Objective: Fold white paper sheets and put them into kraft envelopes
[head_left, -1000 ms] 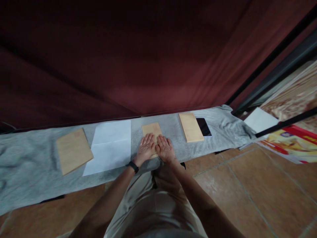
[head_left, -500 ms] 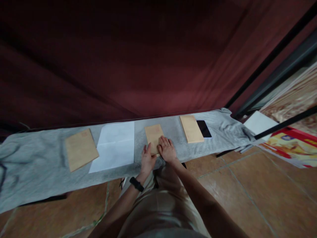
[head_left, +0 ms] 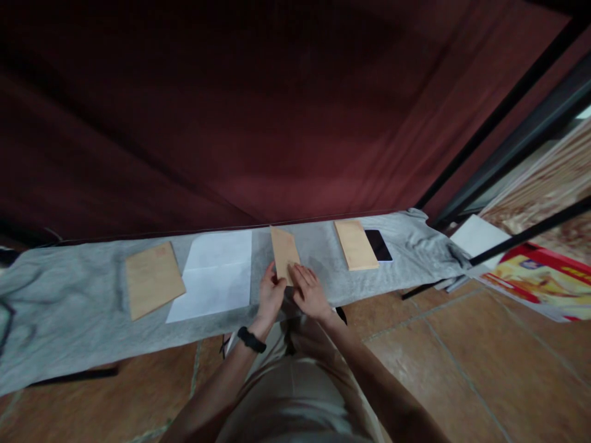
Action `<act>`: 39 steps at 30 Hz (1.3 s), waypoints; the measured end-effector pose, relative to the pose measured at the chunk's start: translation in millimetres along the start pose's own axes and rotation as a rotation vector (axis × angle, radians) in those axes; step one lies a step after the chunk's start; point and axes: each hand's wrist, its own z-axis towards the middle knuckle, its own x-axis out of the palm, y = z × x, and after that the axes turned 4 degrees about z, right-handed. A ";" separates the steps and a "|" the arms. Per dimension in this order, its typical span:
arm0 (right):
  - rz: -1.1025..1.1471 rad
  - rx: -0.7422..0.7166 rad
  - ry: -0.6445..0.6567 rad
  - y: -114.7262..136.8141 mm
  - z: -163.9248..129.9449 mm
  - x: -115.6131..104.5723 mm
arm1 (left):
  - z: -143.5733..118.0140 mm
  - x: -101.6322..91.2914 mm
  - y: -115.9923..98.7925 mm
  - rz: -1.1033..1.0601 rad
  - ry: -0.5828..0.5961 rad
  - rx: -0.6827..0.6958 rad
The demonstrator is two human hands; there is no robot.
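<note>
Hands lifting a brown envelope off grey cloth
Left hand [head_left: 270, 294] and right hand [head_left: 308, 292] pinch the brown envelope [head_left: 284, 252] by its near end; white paper [head_left: 217, 277] lies just left of the grip

A grey cloth [head_left: 69, 307] covers the long low surface before a dark red curtain [head_left: 231, 123]. On it lie a brown envelope [head_left: 153, 279] at the left, a creased white sheet [head_left: 215, 277] beside it, another brown envelope [head_left: 356, 245] farther right, touching a black phone [head_left: 379, 245]. A colourful poster [head_left: 540, 280] lies on the tiled floor [head_left: 462, 344].
</note>
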 end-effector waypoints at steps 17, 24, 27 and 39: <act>1.260 0.775 -0.260 -8.0 5.9 7.8 | 2.1 17.1 13.9 0.791 0.259 0.406; 1.294 0.809 -0.201 -19.3 -9.3 -12.4 | 14.2 19.8 25.6 0.803 0.304 0.383; 1.265 0.778 -0.200 -19.3 -6.3 -6.3 | 18.0 20.0 28.6 0.702 0.290 0.342; 0.971 0.541 -0.184 -14.5 21.6 32.1 | -24.8 -2.6 19.4 0.474 0.113 0.204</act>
